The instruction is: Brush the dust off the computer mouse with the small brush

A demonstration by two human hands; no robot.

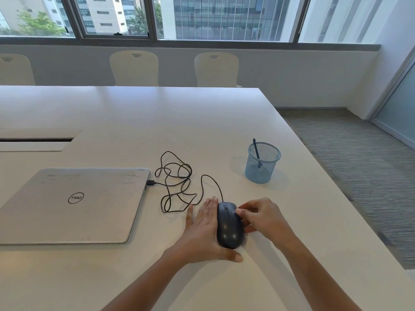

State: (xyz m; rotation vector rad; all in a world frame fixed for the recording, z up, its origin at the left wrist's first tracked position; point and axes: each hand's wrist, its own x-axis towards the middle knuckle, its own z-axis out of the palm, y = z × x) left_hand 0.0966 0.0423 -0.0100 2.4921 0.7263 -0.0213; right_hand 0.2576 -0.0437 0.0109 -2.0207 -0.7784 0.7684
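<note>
One mouse (229, 227), one laptop (74, 205) and one mesh cup (263, 163) stand on the tabletop (157, 113). The mouse lies in the lower centre between the flat, released left hand (203, 230) and the right hand (261, 215), whose curled fingers (243, 212) touch its side.

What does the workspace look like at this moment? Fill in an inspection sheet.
Surface: white table, with a cable slot at left.
Job's things: dark mouse flat on the table; dark handle, possibly the brush, upright in the blue mesh cup.
Clutter: closed laptop.
Hands: left hand flat against the mouse's left side; right hand pinched at its right side, contents unclear.
Cables: mouse cable looped loosely, plugged into the laptop.
Surroundings: chairs, windows, carpet.
</note>
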